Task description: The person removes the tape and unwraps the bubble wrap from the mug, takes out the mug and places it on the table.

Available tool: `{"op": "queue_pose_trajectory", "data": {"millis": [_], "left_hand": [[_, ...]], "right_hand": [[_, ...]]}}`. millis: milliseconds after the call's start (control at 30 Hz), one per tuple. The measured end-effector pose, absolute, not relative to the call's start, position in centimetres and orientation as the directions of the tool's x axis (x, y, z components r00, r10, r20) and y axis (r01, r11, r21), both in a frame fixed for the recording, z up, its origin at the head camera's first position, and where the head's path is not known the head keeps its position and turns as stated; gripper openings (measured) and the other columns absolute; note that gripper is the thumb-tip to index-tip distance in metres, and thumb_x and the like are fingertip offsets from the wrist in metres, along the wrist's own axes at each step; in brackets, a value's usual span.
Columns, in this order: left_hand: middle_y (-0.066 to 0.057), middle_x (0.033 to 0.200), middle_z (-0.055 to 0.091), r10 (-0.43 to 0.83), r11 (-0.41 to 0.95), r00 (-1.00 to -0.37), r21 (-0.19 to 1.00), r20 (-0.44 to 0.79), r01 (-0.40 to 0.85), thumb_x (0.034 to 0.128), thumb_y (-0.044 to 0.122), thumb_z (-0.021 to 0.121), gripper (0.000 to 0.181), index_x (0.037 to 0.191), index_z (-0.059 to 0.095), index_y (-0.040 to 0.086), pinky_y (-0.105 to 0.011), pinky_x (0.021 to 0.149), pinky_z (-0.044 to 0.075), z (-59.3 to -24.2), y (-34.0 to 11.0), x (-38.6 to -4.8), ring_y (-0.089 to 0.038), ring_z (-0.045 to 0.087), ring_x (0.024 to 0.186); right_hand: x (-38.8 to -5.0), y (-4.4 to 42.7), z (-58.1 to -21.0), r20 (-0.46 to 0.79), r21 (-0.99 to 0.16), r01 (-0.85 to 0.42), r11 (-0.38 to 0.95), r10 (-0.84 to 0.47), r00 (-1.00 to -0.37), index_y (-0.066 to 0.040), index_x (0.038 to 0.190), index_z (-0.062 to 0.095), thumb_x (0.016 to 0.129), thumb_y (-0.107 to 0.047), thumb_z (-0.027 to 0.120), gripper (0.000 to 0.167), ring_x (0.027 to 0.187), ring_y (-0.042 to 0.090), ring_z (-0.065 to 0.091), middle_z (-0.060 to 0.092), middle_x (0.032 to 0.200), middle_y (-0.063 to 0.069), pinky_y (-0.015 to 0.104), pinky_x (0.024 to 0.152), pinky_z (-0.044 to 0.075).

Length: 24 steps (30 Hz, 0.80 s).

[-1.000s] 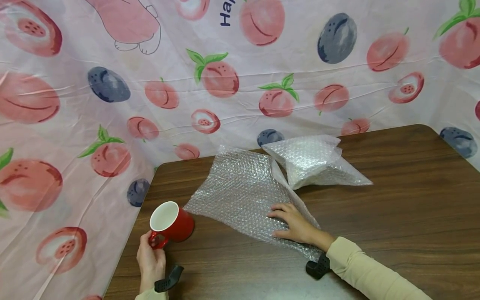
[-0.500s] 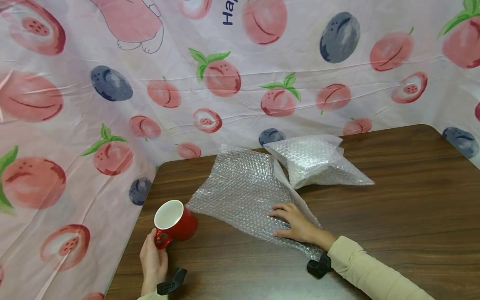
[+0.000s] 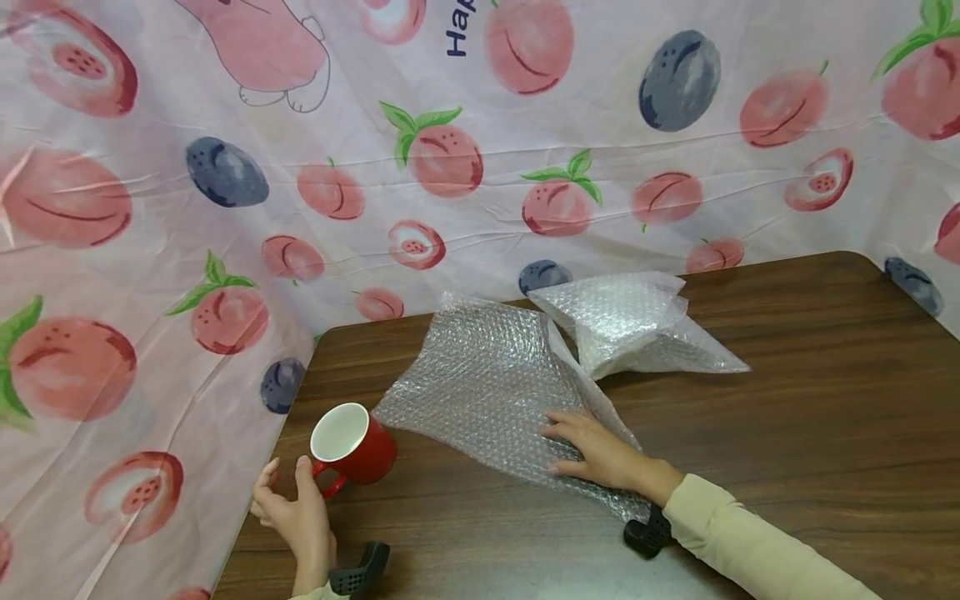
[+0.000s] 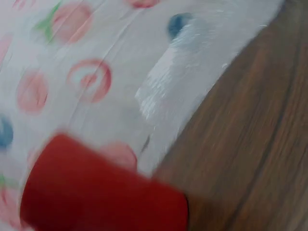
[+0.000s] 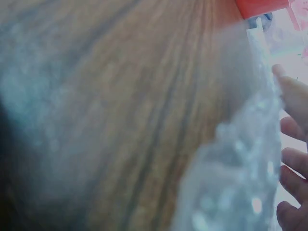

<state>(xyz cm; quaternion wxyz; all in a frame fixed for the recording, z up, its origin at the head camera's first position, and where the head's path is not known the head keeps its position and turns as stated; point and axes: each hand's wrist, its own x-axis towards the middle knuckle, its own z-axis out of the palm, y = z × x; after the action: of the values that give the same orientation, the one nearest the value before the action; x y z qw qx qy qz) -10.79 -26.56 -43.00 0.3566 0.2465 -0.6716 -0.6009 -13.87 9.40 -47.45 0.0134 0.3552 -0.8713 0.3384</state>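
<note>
A red mug (image 3: 365, 452) with a white inside stands on the table at the left, its handle turned toward my left hand (image 3: 295, 512). That hand is beside the handle, thumb raised close to it and the other fingers loosely bent, holding nothing. The mug's red side (image 4: 101, 192) fills the bottom of the left wrist view, where no fingers show. My right hand (image 3: 600, 450) rests with spread fingers on a flat sheet of bubble wrap (image 3: 487, 379) in the middle. In the right wrist view, its fingers (image 5: 294, 180) lie at the right edge, past the bubble wrap (image 5: 236, 178).
Behind the sheet, a bundle of bubble wrap (image 3: 622, 325) sits near the table's back edge; its contents cannot be made out. The brown wooden table (image 3: 810, 400) extends to the right. A fruit-printed cloth (image 3: 465, 233) hangs behind and at the left.
My left hand has let go of the mug's handle and drawn slightly away, its fingers loosening. The mug stands slightly further right in view. My right hand stays on the bubble wrap.
</note>
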Motion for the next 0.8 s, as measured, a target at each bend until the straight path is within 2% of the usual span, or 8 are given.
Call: {"op": "queue_pose_trajectory", "data": {"millis": [100,167,233,333,400,600,667,800], "left_hand": [[0.007,0.111,0.024,-0.737,0.373,-0.541,0.911,0.405,0.174,0.0801,0.008,0.060,0.042,0.118,0.042,0.004,-0.034,0.097,0.011,-41.9,-24.2,-11.2,-0.019,0.014,0.113],[0.005,0.113,0.027,-0.664,0.469,-0.525,0.843,0.533,0.262,0.0771,0.002,0.060,0.043,0.116,0.042,-0.001,-0.032,0.092,0.019,-41.1,-22.1,-11.8,-0.019,0.019,0.111],[-0.003,0.113,0.032,-0.568,0.500,-0.531,0.776,0.629,0.385,0.0740,-0.005,0.058,0.040,0.112,0.043,-0.006,-0.030,0.090,0.022,-39.8,-19.5,-12.4,-0.021,0.024,0.109],[-0.015,0.113,0.035,-0.414,0.449,-0.583,0.714,0.699,0.537,0.0734,-0.010,0.056,0.036,0.107,0.044,-0.010,-0.030,0.090,0.024,-38.1,-15.7,-13.6,-0.021,0.028,0.108],[-0.022,0.113,0.034,-0.311,0.405,-0.620,0.691,0.720,0.599,0.0742,-0.010,0.056,0.036,0.108,0.045,-0.010,-0.036,0.094,0.021,-37.4,-13.7,-14.5,-0.023,0.029,0.110],[-0.017,0.123,0.033,-0.051,0.365,-0.725,0.689,0.687,0.627,0.0798,0.002,0.057,0.045,0.123,0.043,0.001,-0.046,0.097,0.022,-37.4,-9.7,-17.6,-0.023,0.027,0.119],[-0.015,0.126,0.033,0.031,0.354,-0.765,0.708,0.644,0.611,0.0817,0.007,0.057,0.048,0.126,0.041,0.003,-0.046,0.097,0.023,-37.2,-8.6,-18.4,-0.023,0.027,0.121],[-0.011,0.129,0.035,0.224,0.365,-0.837,0.753,0.499,0.547,0.0865,0.019,0.054,0.049,0.130,0.039,0.005,-0.045,0.098,0.026,-36.8,-7.2,-20.2,-0.023,0.031,0.120]], "right_hand": [[-13.5,9.6,-47.0,0.262,-0.571,-0.636,0.520,-0.619,-0.740,0.002,0.116,0.054,0.079,-0.025,0.065,0.046,0.119,0.039,0.035,0.040,0.129,0.024,0.054,0.097,0.024],[-13.3,9.9,-46.5,0.271,-0.573,-0.636,0.517,-0.613,-0.742,0.001,0.115,0.054,0.079,-0.024,0.065,0.045,0.119,0.037,0.036,0.040,0.130,0.023,0.052,0.096,0.026],[-13.0,10.2,-45.8,0.298,-0.572,-0.643,0.510,-0.600,-0.742,0.000,0.114,0.055,0.079,-0.023,0.066,0.043,0.118,0.036,0.038,0.040,0.130,0.022,0.050,0.095,0.030],[-12.5,10.7,-44.8,0.349,-0.575,-0.651,0.496,-0.571,-0.743,-0.002,0.112,0.057,0.079,-0.021,0.066,0.040,0.117,0.033,0.040,0.042,0.130,0.019,0.047,0.093,0.034],[-12.3,11.1,-44.2,0.385,-0.578,-0.660,0.480,-0.552,-0.740,-0.003,0.111,0.058,0.078,-0.019,0.067,0.038,0.116,0.031,0.042,0.044,0.129,0.017,0.047,0.093,0.035],[-11.5,12.0,-43.2,0.502,-0.562,-0.711,0.422,-0.510,-0.699,-0.005,0.109,0.059,0.075,-0.012,0.069,0.036,0.112,0.029,0.047,0.049,0.124,0.015,0.046,0.088,0.040],[-11.2,12.4,-42.9,0.540,-0.547,-0.733,0.405,-0.499,-0.678,-0.006,0.108,0.060,0.074,-0.009,0.069,0.035,0.110,0.029,0.049,0.051,0.122,0.014,0.044,0.086,0.041],[-10.7,13.6,-42.1,0.596,-0.528,-0.761,0.377,-0.474,-0.648,-0.007,0.105,0.061,0.073,-0.004,0.070,0.034,0.105,0.028,0.052,0.054,0.117,0.013,0.034,0.085,0.044]]}}
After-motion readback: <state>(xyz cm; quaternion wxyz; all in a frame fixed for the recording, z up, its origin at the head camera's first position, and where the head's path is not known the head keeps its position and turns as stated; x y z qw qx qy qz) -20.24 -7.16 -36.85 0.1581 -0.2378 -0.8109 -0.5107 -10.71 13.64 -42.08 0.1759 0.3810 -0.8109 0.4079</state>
